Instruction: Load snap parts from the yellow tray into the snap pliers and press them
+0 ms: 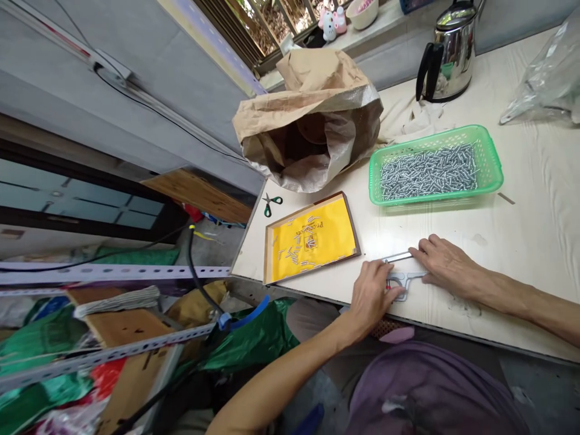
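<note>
My left hand (pixel 374 293) rests on the near edge of the white table (pixel 521 229), fingers curled over a small grey metal part (pixel 405 279). My right hand (pixel 446 264) lies flat on the same part from the right, fingertips near a thin metal strip (pixel 397 257). Left of my hands lies a shallow wooden tray (pixel 267 254) with a yellow printed liner and several small screws scattered on it. Beyond it stands a green plastic basket (pixel 492 158) filled with silver screws.
An open brown paper sack (pixel 312 115) stands at the table's far left, with green-handled scissors (pixel 270 203) beside it. A steel kettle (pixel 448 51) and a clear plastic bag (pixel 548 78) are at the back. Perforated metal rails, cardboard and green bags clutter the floor at left.
</note>
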`<act>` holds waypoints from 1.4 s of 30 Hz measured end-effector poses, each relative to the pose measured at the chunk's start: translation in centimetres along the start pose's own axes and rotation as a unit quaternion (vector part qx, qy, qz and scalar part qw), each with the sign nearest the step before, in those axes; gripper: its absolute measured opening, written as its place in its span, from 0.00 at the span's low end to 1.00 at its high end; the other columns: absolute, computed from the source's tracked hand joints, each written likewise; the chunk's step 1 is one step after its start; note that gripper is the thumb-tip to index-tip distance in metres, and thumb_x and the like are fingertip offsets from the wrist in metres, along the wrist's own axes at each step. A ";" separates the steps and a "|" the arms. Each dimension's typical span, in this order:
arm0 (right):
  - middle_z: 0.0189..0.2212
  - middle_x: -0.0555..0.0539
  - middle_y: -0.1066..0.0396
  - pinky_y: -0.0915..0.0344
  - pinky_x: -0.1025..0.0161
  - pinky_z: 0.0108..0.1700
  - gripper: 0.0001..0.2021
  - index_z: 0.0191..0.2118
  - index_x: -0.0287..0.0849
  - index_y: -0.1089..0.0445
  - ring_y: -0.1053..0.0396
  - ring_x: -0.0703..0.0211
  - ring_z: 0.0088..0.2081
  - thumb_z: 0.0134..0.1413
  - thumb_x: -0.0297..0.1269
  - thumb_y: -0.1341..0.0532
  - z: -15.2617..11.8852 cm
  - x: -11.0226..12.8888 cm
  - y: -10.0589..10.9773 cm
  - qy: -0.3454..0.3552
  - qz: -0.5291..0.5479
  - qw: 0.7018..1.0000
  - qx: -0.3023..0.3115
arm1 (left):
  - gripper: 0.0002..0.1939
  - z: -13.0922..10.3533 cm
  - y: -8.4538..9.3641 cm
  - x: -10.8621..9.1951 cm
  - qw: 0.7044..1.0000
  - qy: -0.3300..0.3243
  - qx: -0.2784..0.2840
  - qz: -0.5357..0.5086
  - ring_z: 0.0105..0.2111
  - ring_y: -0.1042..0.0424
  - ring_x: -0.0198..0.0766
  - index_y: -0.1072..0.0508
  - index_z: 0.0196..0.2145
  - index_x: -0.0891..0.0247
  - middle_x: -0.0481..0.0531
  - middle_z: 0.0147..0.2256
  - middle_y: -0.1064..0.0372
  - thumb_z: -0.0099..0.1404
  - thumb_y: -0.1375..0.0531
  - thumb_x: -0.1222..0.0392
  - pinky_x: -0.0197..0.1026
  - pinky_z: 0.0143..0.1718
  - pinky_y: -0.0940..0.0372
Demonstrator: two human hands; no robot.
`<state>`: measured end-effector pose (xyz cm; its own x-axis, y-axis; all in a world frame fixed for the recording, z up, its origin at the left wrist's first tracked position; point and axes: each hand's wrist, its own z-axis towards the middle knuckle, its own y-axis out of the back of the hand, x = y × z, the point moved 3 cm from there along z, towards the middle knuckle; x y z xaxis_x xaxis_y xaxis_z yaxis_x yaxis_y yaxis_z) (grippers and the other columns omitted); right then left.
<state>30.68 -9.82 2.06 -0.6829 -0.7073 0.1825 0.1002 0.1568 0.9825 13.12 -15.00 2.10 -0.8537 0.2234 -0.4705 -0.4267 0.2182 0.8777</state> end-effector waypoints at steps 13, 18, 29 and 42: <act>0.31 0.43 0.31 0.41 0.59 0.36 0.03 0.35 0.38 0.31 0.36 0.52 0.35 0.52 0.27 0.38 -1.5 -0.2 -0.8 0.004 -0.037 0.999 -0.028 | 0.18 4.3 -1.6 -2.1 0.981 -0.103 0.131 0.104 0.45 0.34 0.48 0.34 0.51 0.66 0.58 0.44 0.32 0.65 0.40 0.56 0.49 0.45 0.35; 0.25 0.48 0.34 0.45 0.62 0.33 0.14 0.27 0.42 0.35 0.38 0.58 0.30 0.55 0.17 0.48 -1.8 0.1 -1.6 0.014 -0.057 0.992 -0.111 | 0.08 4.8 -2.0 -1.9 0.981 -0.104 0.118 0.113 0.43 0.32 0.46 0.29 0.42 0.62 0.55 0.37 0.30 0.68 0.43 0.57 0.47 0.41 0.34; 0.38 0.41 0.30 0.41 0.59 0.39 0.14 0.47 0.37 0.30 0.36 0.51 0.39 0.55 0.35 0.40 0.2 -4.8 -1.1 -0.006 -0.001 0.999 -0.044 | 0.24 0.2 -6.3 -3.4 0.976 -0.176 -0.060 0.110 0.66 0.49 0.52 0.40 0.60 0.70 0.67 0.63 0.44 0.71 0.49 0.56 0.55 0.62 0.43; 0.37 0.46 0.31 0.49 0.60 0.37 0.08 0.34 0.45 0.27 0.41 0.56 0.38 0.57 0.27 0.42 5.4 4.0 1.6 0.183 0.003 0.983 0.036 | 0.34 -0.2 -7.1 -4.5 0.978 -0.207 -0.030 0.029 0.58 0.36 0.55 0.34 0.57 0.75 0.68 0.53 0.32 0.68 0.48 0.40 0.53 0.60 0.40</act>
<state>24.16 -8.68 4.19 -0.3759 -0.9045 0.2013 0.0429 0.2000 0.9788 19.99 -17.76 -2.02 -0.6888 0.6009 -0.4056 -0.4084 0.1406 0.9019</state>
